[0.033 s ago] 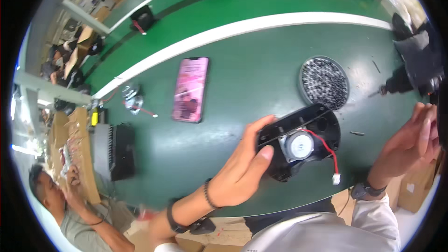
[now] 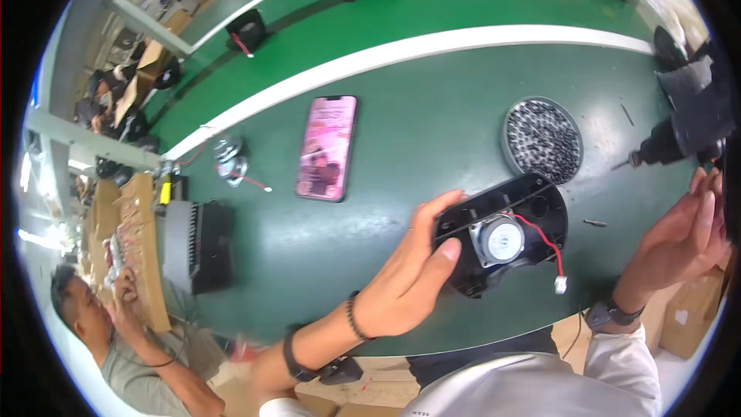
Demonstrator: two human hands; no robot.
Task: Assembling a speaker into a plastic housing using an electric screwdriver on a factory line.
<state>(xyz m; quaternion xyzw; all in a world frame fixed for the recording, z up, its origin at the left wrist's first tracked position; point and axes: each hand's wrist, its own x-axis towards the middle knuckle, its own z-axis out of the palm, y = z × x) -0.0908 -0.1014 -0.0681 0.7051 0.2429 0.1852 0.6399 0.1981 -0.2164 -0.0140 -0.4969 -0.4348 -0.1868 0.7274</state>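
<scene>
My left hand [image 2: 401,289] is closed round the left side of a black plastic speaker housing [image 2: 552,220], thumb on the near face and fingers behind. Set inside the housing is a small round speaker driver [image 2: 502,241] with a silvery centre. A red wire with a white connector [image 2: 560,285] trails from it over the housing's right edge. At the far right my right hand [image 2: 679,228] is raised, fingers stretched upward beside a dark edge, with no object visible in it. A round dish of small dark screws [image 2: 543,139] stands just beyond the housing.
On the green table lie a pink-screened phone [image 2: 327,147], loose speaker drivers with wires [image 2: 231,162], and a small metal bit [image 2: 594,223]. A black power screwdriver [image 2: 664,143] is at the right. A dark ribbed box [image 2: 208,247] stands left, near a seated person [image 2: 147,363].
The whole view has shifted slightly, so things sit a little further right. Both hands keep their poses, and the left still holds the housing.
</scene>
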